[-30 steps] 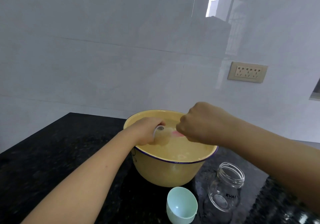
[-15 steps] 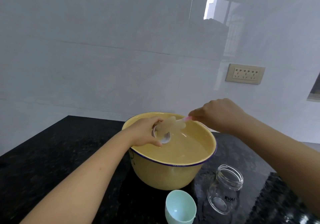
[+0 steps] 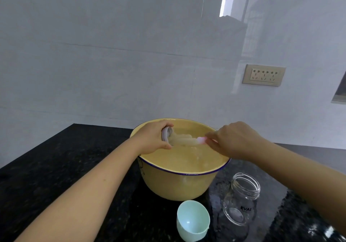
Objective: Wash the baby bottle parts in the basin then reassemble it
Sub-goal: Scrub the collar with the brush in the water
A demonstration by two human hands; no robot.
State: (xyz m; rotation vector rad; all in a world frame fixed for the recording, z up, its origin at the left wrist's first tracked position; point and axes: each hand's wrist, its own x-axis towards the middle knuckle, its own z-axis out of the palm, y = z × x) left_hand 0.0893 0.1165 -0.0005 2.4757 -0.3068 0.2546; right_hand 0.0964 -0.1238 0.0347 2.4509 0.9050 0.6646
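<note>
Now your left hand [image 3: 152,138] curls its fingers round the bottle's ring [image 3: 165,136] above the basin's [image 3: 179,183] left rim; your right hand [image 3: 236,140] pinches the brush [image 3: 185,141] handle. That brush lies level, sponge end pointing left into the ring.

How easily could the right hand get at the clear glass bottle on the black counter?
Likely yes, once freed: the right hand pinches a pink-handled sponge brush over the yellow basin, but nothing stands between it and the clear glass bottle.

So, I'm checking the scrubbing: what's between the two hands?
Head view: a sponge brush bridges them, tip at the white ring the left hand grips, pink handle pinched by the right hand.
</note>
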